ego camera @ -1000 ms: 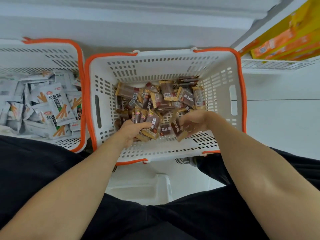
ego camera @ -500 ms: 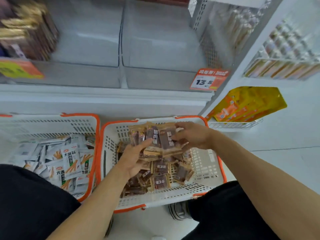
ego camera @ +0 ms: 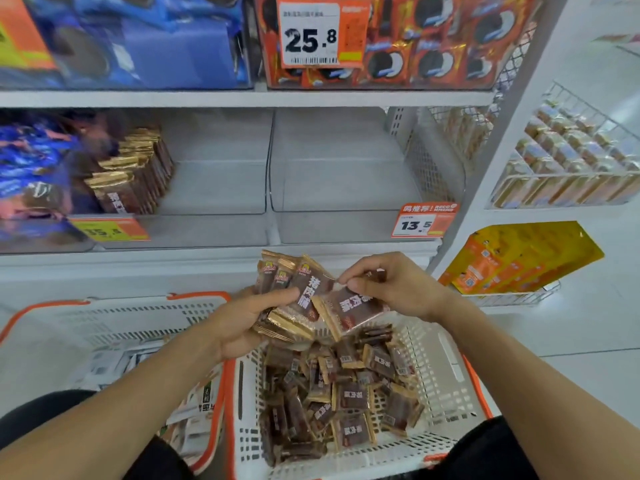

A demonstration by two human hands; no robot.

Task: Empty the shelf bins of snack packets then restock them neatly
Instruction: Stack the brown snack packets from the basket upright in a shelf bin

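Nearest, at about 6 o'clock, the white basket with orange rim (ego camera: 446, 386) holds a loose heap of brown snack packets (ego camera: 346, 400); at 7 o'clock a second white basket (ego camera: 114, 317) sits just beside it with white packets (ego camera: 197, 403) inside, mostly hidden by the left forearm. Above the near basket, close to centre, the left hand (ego camera: 239, 323) has its fingers and thumb closed around a fanned stack of brown packets with gold ends (ego camera: 294, 299), while the right hand (ego camera: 394, 289) pinches the top corner of one more brown packet (ego camera: 349, 310) between thumb and fingertips, the remaining fingers curled – that packet touches the stack's right side. Half a second ago both hands held the bundle low over the basket; now it is raised in front of the shelf edge, and the view has tilted up so an upper shelf shows. Beyond, at 12 to 1 o'clock, a clear shelf bin (ego camera: 346, 223) stands bare beside its 13.5 price tag (ego camera: 420, 221); the neighbouring clear bin (ego camera: 214, 220) at 11 o'clock has only a row of brown packets upright (ego camera: 135, 174) at its left – blurred. Farthest, at 12 o'clock, a 25.8 price tag (ego camera: 320, 32) hangs before red biscuit packs (ego camera: 433, 46), with blue packs (ego camera: 138, 36) at 10 o'clock and yellow pouches (ego camera: 519, 258) at 3 o'clock
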